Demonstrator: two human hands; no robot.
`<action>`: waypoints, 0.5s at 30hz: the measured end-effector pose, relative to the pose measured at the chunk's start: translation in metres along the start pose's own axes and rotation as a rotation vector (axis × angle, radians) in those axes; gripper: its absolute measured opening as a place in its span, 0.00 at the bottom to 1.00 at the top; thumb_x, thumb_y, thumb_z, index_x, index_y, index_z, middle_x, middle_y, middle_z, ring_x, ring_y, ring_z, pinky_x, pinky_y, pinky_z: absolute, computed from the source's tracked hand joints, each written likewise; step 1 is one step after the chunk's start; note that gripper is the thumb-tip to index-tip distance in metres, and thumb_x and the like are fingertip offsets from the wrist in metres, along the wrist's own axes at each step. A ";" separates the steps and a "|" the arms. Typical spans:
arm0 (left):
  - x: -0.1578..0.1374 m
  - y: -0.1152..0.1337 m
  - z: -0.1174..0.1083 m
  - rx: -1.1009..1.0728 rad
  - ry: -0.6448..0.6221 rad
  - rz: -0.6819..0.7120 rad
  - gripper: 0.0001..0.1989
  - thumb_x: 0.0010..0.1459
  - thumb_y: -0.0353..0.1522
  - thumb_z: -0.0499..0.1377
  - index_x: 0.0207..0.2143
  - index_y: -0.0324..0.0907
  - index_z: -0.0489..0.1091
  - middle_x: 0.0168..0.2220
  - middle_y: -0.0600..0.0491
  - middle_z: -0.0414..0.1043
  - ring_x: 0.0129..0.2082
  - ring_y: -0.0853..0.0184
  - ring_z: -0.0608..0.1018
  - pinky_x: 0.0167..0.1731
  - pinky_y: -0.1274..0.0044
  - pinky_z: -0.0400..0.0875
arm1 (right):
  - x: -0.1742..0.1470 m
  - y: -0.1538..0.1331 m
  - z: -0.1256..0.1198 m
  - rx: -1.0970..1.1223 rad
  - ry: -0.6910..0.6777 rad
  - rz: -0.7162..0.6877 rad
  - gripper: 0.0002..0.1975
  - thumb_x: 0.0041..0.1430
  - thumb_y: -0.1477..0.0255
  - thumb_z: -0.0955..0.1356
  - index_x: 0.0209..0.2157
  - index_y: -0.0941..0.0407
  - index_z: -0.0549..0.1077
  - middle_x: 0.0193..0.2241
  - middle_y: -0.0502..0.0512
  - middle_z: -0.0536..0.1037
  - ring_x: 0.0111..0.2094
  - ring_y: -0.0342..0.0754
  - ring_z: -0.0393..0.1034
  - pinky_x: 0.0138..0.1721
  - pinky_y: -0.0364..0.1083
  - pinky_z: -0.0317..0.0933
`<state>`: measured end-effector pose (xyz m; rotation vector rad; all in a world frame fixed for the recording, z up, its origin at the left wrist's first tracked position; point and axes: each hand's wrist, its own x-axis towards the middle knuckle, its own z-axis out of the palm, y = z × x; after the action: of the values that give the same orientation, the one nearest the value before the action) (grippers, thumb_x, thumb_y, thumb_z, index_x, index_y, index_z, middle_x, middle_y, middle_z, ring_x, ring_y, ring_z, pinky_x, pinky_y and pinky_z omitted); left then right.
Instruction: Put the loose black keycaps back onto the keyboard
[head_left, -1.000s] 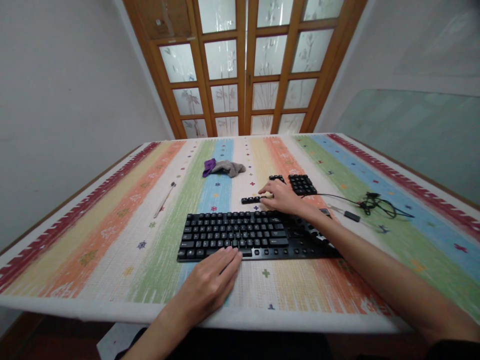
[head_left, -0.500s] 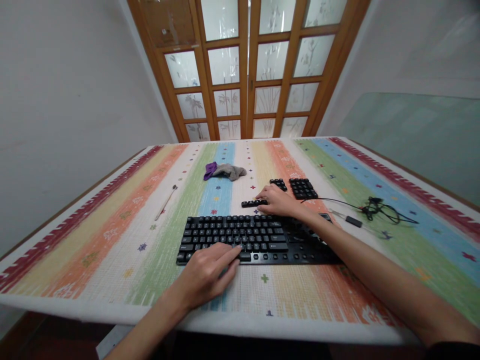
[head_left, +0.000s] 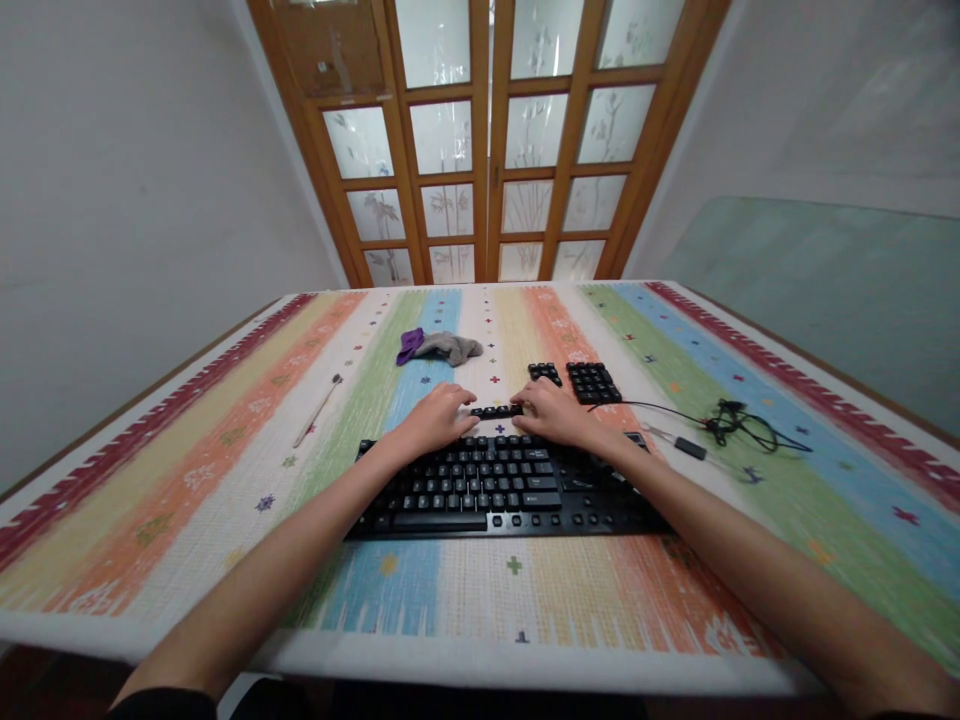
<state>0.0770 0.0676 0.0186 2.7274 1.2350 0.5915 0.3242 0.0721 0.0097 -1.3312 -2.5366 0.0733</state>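
Observation:
A short row of black keycaps (head_left: 496,412) lies on the striped cloth just beyond the black keyboard (head_left: 517,490). My left hand (head_left: 437,418) grips the row's left end between thumb and fingers. At the opposite end, my right hand (head_left: 553,411) holds the row the same way, its fingertips partly hiding the last keys. Both forearms cross over the keyboard and cover parts of it. Bare key positions show on the keyboard's right side, by my right wrist. Past the right hand lie a small group of keycaps (head_left: 544,373) and a larger block of keycaps (head_left: 592,382).
A grey and purple cloth (head_left: 442,347) lies toward the back. A thin brush (head_left: 318,410) rests at left. To the right are a coiled black cable (head_left: 731,425) and a small black piece (head_left: 690,448). Wooden glazed doors (head_left: 487,180) stand behind the table.
My left hand has gone from the keyboard's lower keys forward to the left end of the keycap row. My right hand stays at the right end. The view has shifted slightly.

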 end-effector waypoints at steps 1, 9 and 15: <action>0.004 -0.001 0.003 -0.002 -0.015 -0.005 0.12 0.58 0.32 0.62 0.43 0.36 0.75 0.41 0.44 0.77 0.44 0.55 0.76 0.46 0.65 0.72 | 0.000 0.000 0.000 0.003 0.008 -0.002 0.13 0.57 0.72 0.70 0.44 0.60 0.79 0.40 0.63 0.79 0.45 0.57 0.68 0.46 0.51 0.62; 0.010 -0.001 0.005 -0.067 -0.026 -0.012 0.04 0.56 0.29 0.63 0.35 0.39 0.76 0.34 0.48 0.76 0.40 0.58 0.76 0.44 0.67 0.72 | -0.003 -0.002 -0.005 0.036 0.083 -0.028 0.11 0.58 0.73 0.69 0.42 0.61 0.79 0.39 0.63 0.78 0.44 0.57 0.66 0.47 0.54 0.62; -0.025 0.027 -0.022 -0.166 0.008 0.058 0.06 0.61 0.32 0.62 0.41 0.42 0.74 0.39 0.51 0.76 0.41 0.61 0.76 0.44 0.67 0.72 | -0.031 -0.030 -0.019 0.189 0.237 -0.157 0.08 0.63 0.72 0.66 0.42 0.58 0.76 0.40 0.60 0.77 0.43 0.54 0.66 0.48 0.57 0.62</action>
<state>0.0730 0.0295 0.0379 2.6326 1.0604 0.6785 0.3219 0.0278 0.0261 -1.0038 -2.3578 0.1129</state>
